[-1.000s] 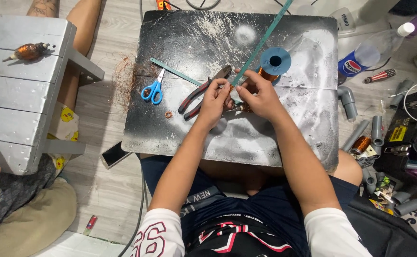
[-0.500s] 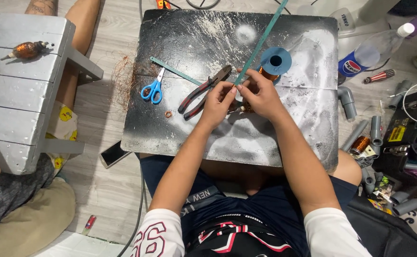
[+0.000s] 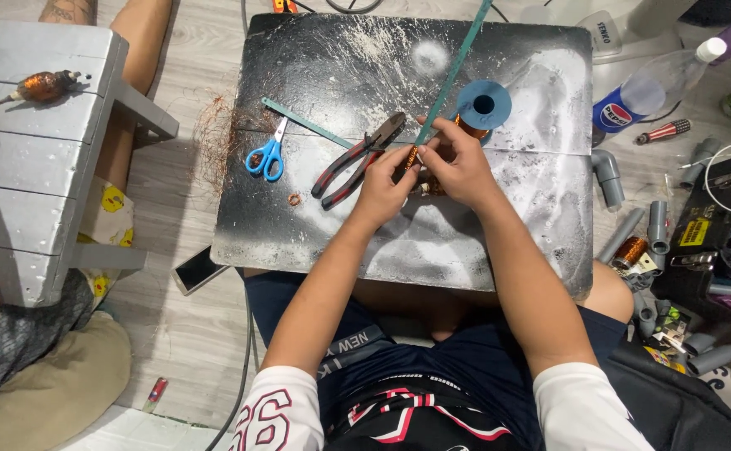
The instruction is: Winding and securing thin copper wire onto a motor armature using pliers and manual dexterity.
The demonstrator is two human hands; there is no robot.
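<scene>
Both hands meet over the middle of the dark board [image 3: 315,75] resting on the person's lap. Left hand [image 3: 384,185] is curled nearly shut, thumb and fingertips pinching the lower end of a small copper coil [image 3: 412,157]. Right hand [image 3: 457,159] is closed round the same coil from the other side, fingers folded over it, so most of it is hidden; it may be a wound motor part, though the view is too cramped to be sure. The coil sits just above the board, touching a long green strip [image 3: 455,63] that runs up to the far edge. A blue spool [image 3: 483,103] stands just beside the right hand's knuckles. Red-handled pliers [image 3: 357,159] lie close to the left hand, and blue-handled scissors [image 3: 267,154] lie further left, near a tangle of loose copper wire [image 3: 215,134].

With so tight a pinch on fine wire, a hard tug could snap a strand or loosen the winding. An elbow shift could also knock the spool over.
</scene>
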